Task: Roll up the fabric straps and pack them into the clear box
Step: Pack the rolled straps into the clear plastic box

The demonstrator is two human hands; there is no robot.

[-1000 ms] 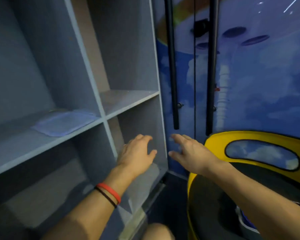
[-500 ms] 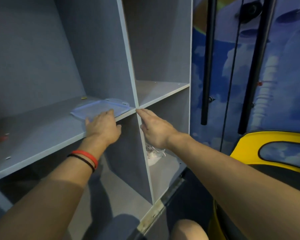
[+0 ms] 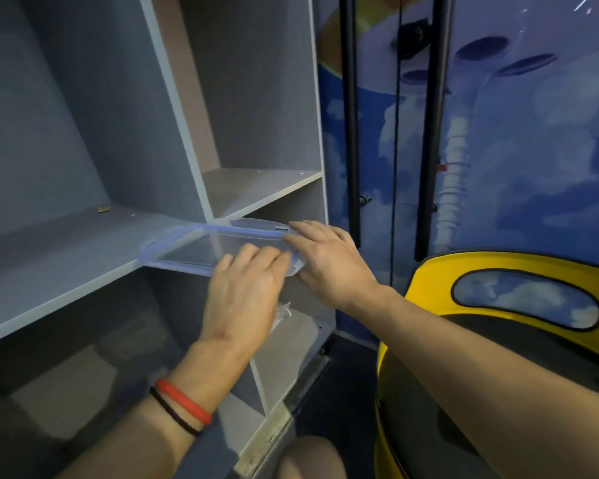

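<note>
A flat clear lid (image 3: pixel 201 248) with a blue rim lies at the front edge of the grey shelf unit (image 3: pixel 66 257). Its left part sits on the middle shelf board. Its right part sticks out past the upright divider and hangs in front of the lower right compartment.

The left hand (image 3: pixel 246 292), with a red band and a black band on its wrist, is at the lid's near right corner. Its fingers bend over the near edge and rest on top. Its thumb is hidden under the hand, so how firmly it pinches cannot be told.

The right hand (image 3: pixel 329 261) comes in from the right. Its fingers lie nearly straight across the lid's right end and touch the top, not curled round it.

A small white item (image 3: pixel 284 312) lies in the lower right compartment, below the hands and partly hidden by them; what it is cannot be made out. A small brown scrap (image 3: pixel 103 209) sits far back on the middle shelf, well apart from the lid.

To the right of the shelves stands a blue cloud-printed door (image 3: pixel 533 133) with two black vertical bar handles (image 3: pixel 351 115). Near it on the right is a yellow-rimmed dark object (image 3: pixel 498 262).
</note>
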